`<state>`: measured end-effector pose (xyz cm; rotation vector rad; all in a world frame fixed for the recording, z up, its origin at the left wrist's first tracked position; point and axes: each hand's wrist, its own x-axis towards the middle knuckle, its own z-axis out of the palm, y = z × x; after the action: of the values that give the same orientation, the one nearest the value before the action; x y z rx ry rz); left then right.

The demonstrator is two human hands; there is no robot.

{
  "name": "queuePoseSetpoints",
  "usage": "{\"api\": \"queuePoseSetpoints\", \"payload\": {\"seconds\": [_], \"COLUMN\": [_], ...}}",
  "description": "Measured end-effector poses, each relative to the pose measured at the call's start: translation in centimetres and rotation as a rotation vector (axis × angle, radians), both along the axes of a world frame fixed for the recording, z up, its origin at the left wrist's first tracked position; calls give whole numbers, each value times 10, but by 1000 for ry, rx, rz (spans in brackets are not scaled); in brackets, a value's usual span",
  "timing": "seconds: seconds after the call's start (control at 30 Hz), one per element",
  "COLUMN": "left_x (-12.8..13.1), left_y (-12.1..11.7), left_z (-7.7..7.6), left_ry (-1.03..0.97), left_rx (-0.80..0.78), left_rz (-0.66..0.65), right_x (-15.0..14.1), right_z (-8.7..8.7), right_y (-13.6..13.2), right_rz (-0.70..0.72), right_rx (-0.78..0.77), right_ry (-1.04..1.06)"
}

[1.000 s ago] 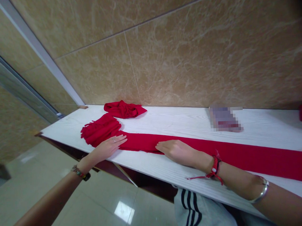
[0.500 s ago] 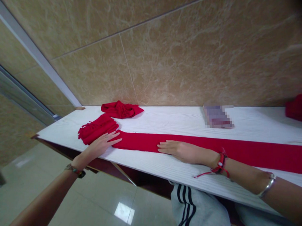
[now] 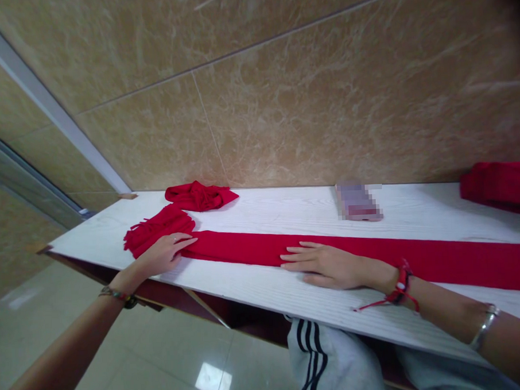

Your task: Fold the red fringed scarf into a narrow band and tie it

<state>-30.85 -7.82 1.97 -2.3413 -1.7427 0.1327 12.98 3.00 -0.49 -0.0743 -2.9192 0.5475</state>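
A long red scarf (image 3: pixel 254 248) lies flattened along the white tabletop and runs out of view on the right. At its left end, my left hand (image 3: pixel 161 255) touches the cloth with its fingers stretched out, some of them partly bent under. Farther right, my right hand (image 3: pixel 332 265) rests flat on the scarf's near edge, fingers spread. Beside my left hand is a bunched, fringed red cloth (image 3: pixel 160 227); whether it joins the scarf is hard to see.
Behind the fringed part lies a crumpled red cloth (image 3: pixel 200 196). A blurred-out flat box-like object (image 3: pixel 359 202) sits near the tiled wall (image 3: pixel 282 113), with a folded red cloth (image 3: pixel 496 186) at far right. The white table (image 3: pixel 264 284) has open compartments below its front edge.
My right hand has slid slightly right along the scarf and its fingers have spread. The left hand's fingers have bent more at the scarf's end. The view has shifted a little right.
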Motion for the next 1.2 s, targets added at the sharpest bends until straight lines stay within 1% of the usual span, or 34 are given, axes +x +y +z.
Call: {"api": "queuePoseSetpoints", "payload": {"seconds": [0.07, 0.13, 0.2, 0.27, 0.33, 0.43, 0.5, 0.57, 0.7, 0.8, 0.9, 0.97, 1.03, 1.1, 1.2], "left_x": [27, 61, 99, 135, 165, 192, 198, 197, 191, 190, 188, 185, 180, 176, 170], "left_y": [1, 7, 18, 34, 50, 66, 69, 69, 68, 68, 68, 70, 72, 76, 83], "left_z": [9, 15, 16, 10, -3, -23, -33, -37, -38, -37, -39, -41, -44, -48, -55], "left_ry": [-9, -44, -78, -130, -190, -239, -236, -216, -182, -168, -150, -134, -127, -127, -122], "left_rx": [8, -16, -24, -17, -11, -55, -80, -87, -73, -56, -34, -18, 0, 21, 36], "left_rz": [-79, -176, -203, -222, -227, -203, -182, -168, -158, -157, -147, -144, -154, -167, -178], "right_x": [0, 1, 4, 8, 10, 11, 11, 11, 6, 5, 15, 31, 57, 90, 151], "right_z": [2, 4, 4, 1, -3, -5, -3, 0, -1, -8, -13, -14, -15, -17, -23], "right_y": [0, 1, 3, 4, 5, 4, 3, 3, 4, 6, 8, 10, 12, 14, 17], "right_rz": [-24, -69, -123, -169, -195, -199, -215, -275, -439, -478, -506, -548, -614, -704, -856], "right_rx": [5, 41, 75, 85, 87, 104, 117, 149, 230, 227, 216, 228, 248, 270, 309], "right_ry": [22, 35, 11, -35, -62, -65, -71, -62, 1, -31, -70, -84, -101, -126, -172]}}
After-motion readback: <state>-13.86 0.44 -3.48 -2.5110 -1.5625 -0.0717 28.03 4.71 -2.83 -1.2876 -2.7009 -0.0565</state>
